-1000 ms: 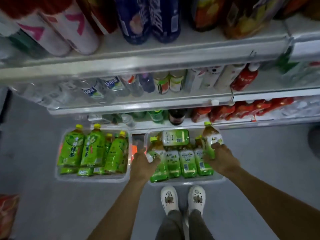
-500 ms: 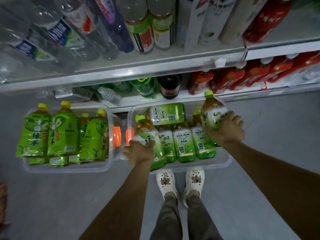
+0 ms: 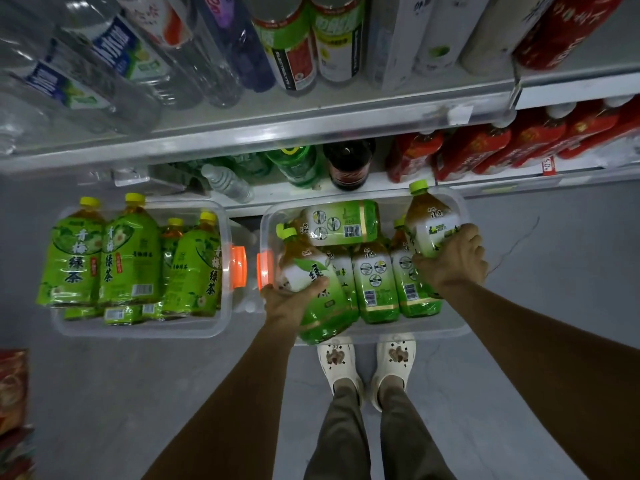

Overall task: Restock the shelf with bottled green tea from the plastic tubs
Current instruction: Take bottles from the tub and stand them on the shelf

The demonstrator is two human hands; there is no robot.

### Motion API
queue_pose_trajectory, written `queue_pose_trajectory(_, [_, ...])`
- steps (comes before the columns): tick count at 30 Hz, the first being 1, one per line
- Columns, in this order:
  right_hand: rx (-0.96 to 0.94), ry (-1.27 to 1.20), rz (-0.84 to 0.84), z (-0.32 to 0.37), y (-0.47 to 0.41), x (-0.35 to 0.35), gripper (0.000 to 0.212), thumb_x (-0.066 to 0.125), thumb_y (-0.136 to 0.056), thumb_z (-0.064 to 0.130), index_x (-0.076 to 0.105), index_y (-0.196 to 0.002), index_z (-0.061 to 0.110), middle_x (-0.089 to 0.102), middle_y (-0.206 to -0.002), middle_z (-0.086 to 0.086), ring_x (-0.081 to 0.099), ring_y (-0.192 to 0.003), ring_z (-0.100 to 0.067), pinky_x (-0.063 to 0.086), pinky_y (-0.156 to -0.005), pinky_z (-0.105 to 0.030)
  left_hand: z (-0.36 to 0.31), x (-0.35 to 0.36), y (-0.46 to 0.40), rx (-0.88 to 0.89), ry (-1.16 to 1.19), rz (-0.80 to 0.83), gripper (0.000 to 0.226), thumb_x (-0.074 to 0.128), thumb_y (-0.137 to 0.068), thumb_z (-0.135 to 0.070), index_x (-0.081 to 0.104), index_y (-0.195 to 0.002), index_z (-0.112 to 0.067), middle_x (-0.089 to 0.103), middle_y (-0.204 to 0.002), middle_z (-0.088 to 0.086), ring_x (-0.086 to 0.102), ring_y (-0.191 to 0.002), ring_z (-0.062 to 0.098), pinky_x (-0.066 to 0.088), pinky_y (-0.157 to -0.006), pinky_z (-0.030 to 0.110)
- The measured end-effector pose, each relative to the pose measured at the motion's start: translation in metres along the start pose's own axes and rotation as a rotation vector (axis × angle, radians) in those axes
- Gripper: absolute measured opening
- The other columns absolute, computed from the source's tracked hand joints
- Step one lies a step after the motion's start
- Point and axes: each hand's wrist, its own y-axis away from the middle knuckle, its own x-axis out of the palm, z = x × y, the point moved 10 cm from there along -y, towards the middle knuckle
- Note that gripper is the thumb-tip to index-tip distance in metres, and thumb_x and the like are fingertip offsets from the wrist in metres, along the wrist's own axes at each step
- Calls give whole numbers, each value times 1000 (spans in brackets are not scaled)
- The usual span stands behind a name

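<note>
We're holding one bottle in each hand, both over the right clear plastic tub [image 3: 460, 327] on the grey floor. Left hand [image 3: 289, 299] is wrapping the lower body of a green-labelled tea bottle with a lime cap [image 3: 311, 271], thumb across the label. Right hand [image 3: 453, 261] is curling around the body of a second lime-capped green tea bottle [image 3: 431, 223], which is tilting up at the tub's far right corner.

More of the same bottles are lying flat in that tub: three side by side [image 3: 375, 278] and one crosswise on top [image 3: 343, 221]. The left clear plastic tub with the orange latch [image 3: 237, 261] is holding a different green-labelled tea with yellow caps [image 3: 131, 251], untouched.

Handling, as we're judging it: the bottles look full, so fairly heavy for a one-hand grip. The shrink labels look glossy and likely slick. The plastic walls are probably giving a little under squeeze. Mid-body grip, as now, looks safest; the neck would be too narrow for the weight.

The destination is likely the lowest metal shelf [image 3: 294, 192], just behind the tubs, where a gap is showing left of the dark cola bottle [image 3: 348, 164].
</note>
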Motion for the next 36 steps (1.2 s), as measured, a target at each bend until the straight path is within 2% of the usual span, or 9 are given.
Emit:
queue_pose_trajectory(3, [43, -72, 62, -5, 2, -1, 87, 85, -70, 33, 31, -130, -1, 43, -133, -19, 43, -125, -39, 40, -102, -50, 0, 22, 21, -63, -18, 59, 116, 91, -53, -58, 40, -143, -6, 54, -140, 16, 54, -125, 35, 50, -100, 46])
queue_pose_trajectory(7, [89, -174, 139, -12, 19, -2, 89, 85, -68, 33, 31, -131, 2, 44, -134, -17, 43, -127, -38, 40, -105, -51, -3, 30, 40, -103, 63, 45, 106, 91, -65, -48, 34, -146, -8, 47, -146, 15, 51, -128, 35, 56, -80, 38])
queue_pose_trajectory(14, [33, -411, 253, -5, 65, -34, 86, 89, -67, 27, 30, -126, 4, 51, -123, -13, 53, -112, -32, 48, -93, -43, -20, -5, 84, 74, -78, 66, 94, 86, -76, -38, 34, -146, -2, 42, -151, 18, 46, -134, 36, 50, -90, 38])
queue_pose_trajectory(17, [-7, -545, 304, 7, 87, -63, 79, 90, -67, 19, 34, -121, 6, 55, -115, -11, 58, -103, -27, 50, -82, -36, -36, -24, 117, 139, -63, 94, 106, 89, -71, -42, 28, -150, -7, 39, -155, 17, 42, -139, 35, 41, -105, 39])
queue_pose_trajectory(23, [-84, -779, 407, 36, 146, -137, 103, 94, -50, 32, 38, -135, 17, 61, -120, -6, 63, -107, -29, 54, -94, -48, -89, -61, 205, 319, 140, 206, 92, 94, -59, -46, 44, -133, -22, 57, -133, -2, 48, -129, 20, 37, -114, 46])
queue_pose_trajectory(26, [-158, -939, 410, 58, 178, -184, 80, 91, -61, 23, 46, -127, 15, 68, -109, -5, 70, -93, -24, 59, -74, -37, -120, -82, 249, 431, 208, 255, 122, 96, -47, -56, 35, -149, -28, 48, -150, 2, 48, -135, 29, 40, -112, 53])
queue_pose_trajectory(29, [-260, -1002, 385, 81, 207, -234, 97, 95, -45, 38, 49, -128, 17, 69, -113, -6, 72, -94, -25, 60, -78, -41, -149, -109, 281, 560, 288, 267, 138, 94, -18, -69, 48, -141, -28, 65, -133, 2, 63, -120, 29, 49, -102, 55])
queue_pose_trajectory(31, [-334, -1049, 374, 97, 229, -270, 98, 95, -43, 32, 49, -127, 15, 72, -111, -7, 73, -92, -27, 59, -79, -40, -169, -129, 321, 630, 325, 286, 131, 94, -16, -69, 55, -133, -25, 74, -115, 2, 69, -108, 28, 53, -99, 52])
queue_pose_trajectory(36, [-500, -1144, 309, 131, 274, -354, 91, 88, -34, 36, 59, -118, 13, 75, -102, -13, 74, -88, -33, 59, -82, -52, -212, -175, 411, 796, 386, 354, 72, 91, -53, -50, 64, -113, -22, 78, -99, 4, 74, -95, 27, 58, -91, 50])
